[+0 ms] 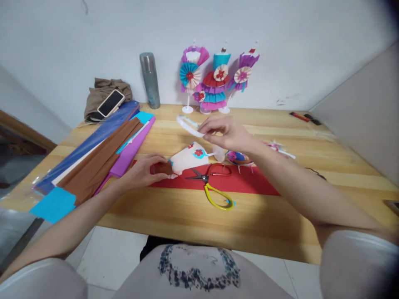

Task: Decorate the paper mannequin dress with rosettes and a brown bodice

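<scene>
Your pale shirt point(193, 278), with its dark printed pattern across the chest, is nearest, just below the edge of the wooden table point(174, 216). Take the scissors point(205, 178) as your landmark: they lie with blades parted, one handle red-orange and the other yellow, partly over a long red strip point(262, 182).

Your hands are apart. Left of the scissors, your left hand point(152, 171) has its fingers and thumb closed around the brown end of a small dressed form point(183, 160). That form lies on its side just beyond the blades, its white skirt dotted with red flowers edged in blue, its pale round base to the right. Beyond the scissors, your right hand point(216, 129) pinches a white looped strip point(187, 128), raised above the table; you can't tell from this view what it is made of.

To the right of the form's base, beyond the scissors, sits a pile of colored scraps point(240, 158). Well to the left of the scissors you have folded brown paper point(102, 158) among blue and purple sheets, with a phone point(111, 103) on bunched cloth point(99, 93) farther back. Far beyond the scissors, by the wall, stand a flask point(150, 81) and three dressed stands point(215, 79) in ruffled paper.
</scene>
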`<state>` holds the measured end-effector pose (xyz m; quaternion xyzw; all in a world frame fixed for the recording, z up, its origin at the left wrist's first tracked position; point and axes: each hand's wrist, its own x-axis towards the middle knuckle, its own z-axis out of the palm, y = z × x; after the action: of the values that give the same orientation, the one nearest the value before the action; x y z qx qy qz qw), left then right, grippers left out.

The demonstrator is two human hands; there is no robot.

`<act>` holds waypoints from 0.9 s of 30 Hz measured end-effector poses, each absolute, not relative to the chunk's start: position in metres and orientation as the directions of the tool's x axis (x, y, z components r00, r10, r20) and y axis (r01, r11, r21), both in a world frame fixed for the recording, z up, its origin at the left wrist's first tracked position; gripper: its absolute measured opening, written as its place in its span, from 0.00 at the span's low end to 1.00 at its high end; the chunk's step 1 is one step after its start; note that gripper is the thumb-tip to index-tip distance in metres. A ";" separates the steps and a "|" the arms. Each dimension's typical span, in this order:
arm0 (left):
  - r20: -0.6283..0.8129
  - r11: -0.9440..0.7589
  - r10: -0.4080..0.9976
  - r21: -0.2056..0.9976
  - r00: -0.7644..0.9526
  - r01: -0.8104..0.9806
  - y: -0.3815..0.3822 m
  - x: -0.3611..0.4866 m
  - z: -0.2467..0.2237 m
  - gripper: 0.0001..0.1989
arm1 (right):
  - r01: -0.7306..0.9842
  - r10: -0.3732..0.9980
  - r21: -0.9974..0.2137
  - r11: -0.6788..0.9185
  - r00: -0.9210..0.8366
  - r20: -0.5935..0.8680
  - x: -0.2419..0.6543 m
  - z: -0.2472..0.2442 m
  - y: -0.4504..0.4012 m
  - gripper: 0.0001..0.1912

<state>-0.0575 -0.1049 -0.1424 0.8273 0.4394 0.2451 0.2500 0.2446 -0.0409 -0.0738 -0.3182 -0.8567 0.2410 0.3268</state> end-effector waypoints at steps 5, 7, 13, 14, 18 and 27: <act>0.342 -0.470 0.883 0.655 0.322 0.591 -0.104 -0.053 -0.124 0.13 | 0.306 0.681 -0.684 0.662 -0.627 0.378 0.222 -0.079 -0.035 0.05; 0.447 -0.472 0.872 0.660 0.200 0.584 -0.104 -0.047 -0.112 0.10 | 0.307 0.695 -0.694 0.651 -0.609 0.383 0.217 -0.080 -0.038 0.06; 0.696 -0.552 0.717 0.607 -0.046 0.572 -0.093 -0.030 -0.084 0.10 | 0.409 0.741 -0.638 0.653 -0.518 0.427 0.207 -0.078 -0.053 0.05; 0.698 -0.559 0.714 0.615 -0.054 0.556 -0.089 -0.028 -0.082 0.10 | 0.413 0.755 -0.650 0.638 -0.501 0.423 0.206 -0.077 -0.054 0.05; 0.687 -0.595 0.727 0.633 -0.004 0.495 -0.070 -0.017 -0.079 0.11 | 0.312 0.839 -0.818 0.483 -0.432 0.331 0.207 -0.079 -0.056 0.06; 0.807 -0.695 0.525 0.223 0.271 0.683 -0.066 0.020 -0.088 0.18 | 0.146 0.903 -0.935 0.324 -0.343 0.259 0.216 -0.077 -0.056 0.10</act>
<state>0.0199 -0.0663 -0.0876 0.7926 0.3811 0.4684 -0.0845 0.2156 -0.0563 -0.0774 -0.3797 -0.6909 0.4404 0.4296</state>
